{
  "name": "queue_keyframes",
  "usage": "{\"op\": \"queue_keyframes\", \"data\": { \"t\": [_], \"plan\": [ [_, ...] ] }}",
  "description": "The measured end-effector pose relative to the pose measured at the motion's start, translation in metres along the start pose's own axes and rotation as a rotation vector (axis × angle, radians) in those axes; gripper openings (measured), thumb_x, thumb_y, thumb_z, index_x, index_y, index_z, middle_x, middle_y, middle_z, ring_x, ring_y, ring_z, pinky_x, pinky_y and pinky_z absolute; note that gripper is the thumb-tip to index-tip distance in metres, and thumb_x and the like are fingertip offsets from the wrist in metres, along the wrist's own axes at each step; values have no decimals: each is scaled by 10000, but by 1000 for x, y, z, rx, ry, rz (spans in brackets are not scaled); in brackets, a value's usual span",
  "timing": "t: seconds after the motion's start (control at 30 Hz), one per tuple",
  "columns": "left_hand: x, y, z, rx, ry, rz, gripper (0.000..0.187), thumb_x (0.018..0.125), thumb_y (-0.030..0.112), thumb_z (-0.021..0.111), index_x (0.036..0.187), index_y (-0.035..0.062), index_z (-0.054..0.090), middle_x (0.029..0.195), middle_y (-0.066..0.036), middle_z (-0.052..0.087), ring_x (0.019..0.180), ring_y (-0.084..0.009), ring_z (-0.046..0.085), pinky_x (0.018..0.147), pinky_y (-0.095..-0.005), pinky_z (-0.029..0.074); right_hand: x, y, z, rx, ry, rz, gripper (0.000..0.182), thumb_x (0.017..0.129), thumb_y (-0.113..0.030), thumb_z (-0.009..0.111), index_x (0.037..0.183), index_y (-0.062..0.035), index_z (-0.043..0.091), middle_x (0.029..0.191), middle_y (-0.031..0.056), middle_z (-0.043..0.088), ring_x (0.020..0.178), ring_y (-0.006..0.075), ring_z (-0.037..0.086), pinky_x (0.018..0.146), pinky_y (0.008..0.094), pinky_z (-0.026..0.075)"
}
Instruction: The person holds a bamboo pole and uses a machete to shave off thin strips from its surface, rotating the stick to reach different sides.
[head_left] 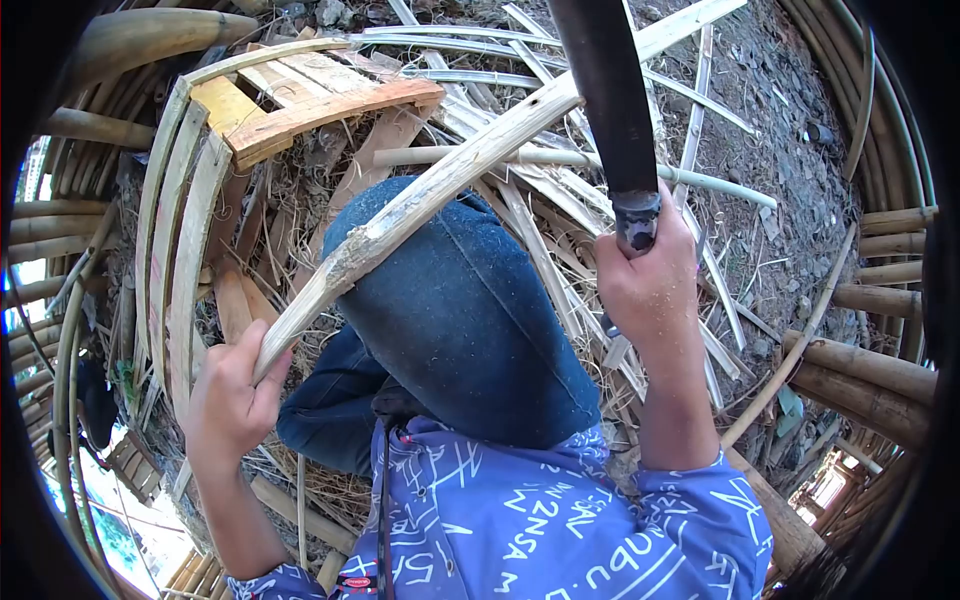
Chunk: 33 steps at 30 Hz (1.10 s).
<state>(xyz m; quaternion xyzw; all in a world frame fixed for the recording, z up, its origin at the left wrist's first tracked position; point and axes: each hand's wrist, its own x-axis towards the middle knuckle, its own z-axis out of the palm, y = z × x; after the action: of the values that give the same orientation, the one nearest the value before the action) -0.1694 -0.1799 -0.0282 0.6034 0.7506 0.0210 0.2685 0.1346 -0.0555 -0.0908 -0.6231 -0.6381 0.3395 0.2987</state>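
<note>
A long pale bamboo strip (pixel 430 205) runs diagonally across my raised, denim-covered knee (pixel 460 310), its far end reaching the top right. My left hand (pixel 238 385) grips its lower end, thumb and fingers wrapped round it. In my right hand (pixel 650 270) is the dark handle of a large machete, held upright over the ground to the right of the knee. The machete's broad dark blade (pixel 615 100) points up and away and overlaps the strip in view. A knot with rough fibres shows on the strip near the knee.
A wooden crate-like frame (pixel 330 115) with slats stands at the upper left. Split bamboo strips (pixel 540 180) and shavings litter the ground ahead. Bamboo poles (pixel 870 370) stick in from the right, and more bamboo (pixel 60 230) lines the left side.
</note>
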Motion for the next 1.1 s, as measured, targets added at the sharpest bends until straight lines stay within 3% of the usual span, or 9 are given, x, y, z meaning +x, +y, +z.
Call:
{"op": "queue_keyframes", "data": {
  "t": [0.2,0.43,0.5,0.53,0.57,0.63,0.73,0.83,1.1],
  "plan": [
    [0,0,3,-5,31,36,148,877,139,600,895,-1,557,632,-227,533,621,-431,530,580,-460,388,1,-4,-1,-6,-24,16,386,715,-3,506,1092,66,549,643,139,548,556,208,547,583,344,461],
    [0,-2,4,-28,44,46,131,858,110,605,884,-8,557,605,-228,515,582,-429,525,550,-459,381,1,-3,-4,40,-43,55,401,718,8,503,1113,53,557,668,98,547,576,161,527,588,321,449],
    [1,-8,5,-30,26,87,132,852,102,606,910,-11,569,606,-232,516,576,-427,530,537,-455,379,9,3,-14,-27,-35,42,178,725,2,599,897,-8,555,624,-4,466,525,85,437,504,279,355],
    [1,-7,5,-28,23,92,132,852,102,606,910,-11,569,606,-232,516,576,-427,530,537,-455,379,15,12,-19,-46,-17,1,150,734,4,615,863,-19,543,618,-1,474,522,82,444,500,269,355],
    [0,-6,6,-35,43,88,141,851,104,608,921,-13,572,612,-234,521,580,-427,533,539,-454,381,22,8,-25,-105,-23,50,447,726,-18,525,1170,11,570,698,110,594,607,183,582,617,333,473],
    [1,-3,10,-55,60,84,151,851,107,611,932,-15,574,617,-236,526,584,-427,536,541,-453,382,26,-11,-26,-102,-44,255,466,728,-12,514,1191,18,562,709,141,604,623,199,601,630,352,479],
    [3,-4,9,-53,70,66,155,852,113,614,934,-12,573,617,-226,537,578,-425,538,542,-449,388,10,-2,-5,-88,-56,-39,427,732,-16,520,1153,42,559,701,158,600,621,208,601,613,328,461],
    [-1,-14,9,40,92,85,156,857,119,613,941,-7,575,635,-218,557,594,-424,540,564,-445,398,27,-6,-22,-55,-163,155,442,729,-29,531,1158,71,549,683,161,590,607,205,590,601,321,449],
    [1,-4,6,-5,10,43,148,876,112,596,974,1,583,659,-216,568,604,-419,533,587,-445,404,24,1,-9,-125,-86,-57,404,711,-16,514,1104,66,557,656,140,590,575,232,588,611,356,467]
  ]
}}
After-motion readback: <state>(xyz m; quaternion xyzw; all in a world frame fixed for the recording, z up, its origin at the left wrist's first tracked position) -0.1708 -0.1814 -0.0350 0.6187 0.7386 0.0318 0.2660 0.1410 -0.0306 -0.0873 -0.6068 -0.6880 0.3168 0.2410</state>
